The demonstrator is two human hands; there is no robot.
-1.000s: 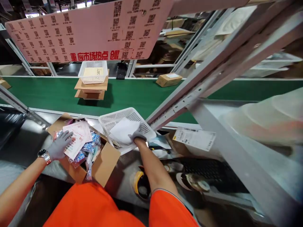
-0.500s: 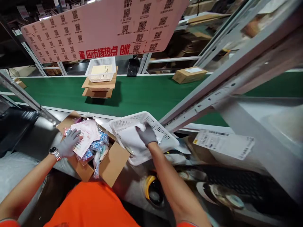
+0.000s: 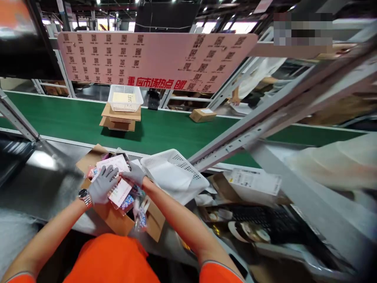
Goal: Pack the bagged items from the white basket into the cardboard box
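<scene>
An opened cardboard box is packed with small clear plastic packets, some blue-patterned. Pink-and-white printed sheets lie on top of them. My left hand, in a grey glove with a watch at the wrist, rests on the sheets with its fingers spread. From the other side my right hand, gloved too, has its fingers closed at the sheets' edge; its fingertips are partly hidden. Just right of the box, a white perforated basket stands tilted with a white sheet inside.
A green conveyor belt runs behind, carrying a basket on cardboard and a small parcel. A slanted metal post rises at the right. Beyond it are a labelled carton and a keyboard. A QR-code board hangs above.
My right hand has left the white basket and moved left to the printed sheets. My left hand stays on the sheets, which have shifted a little. The view has tilted up.
</scene>
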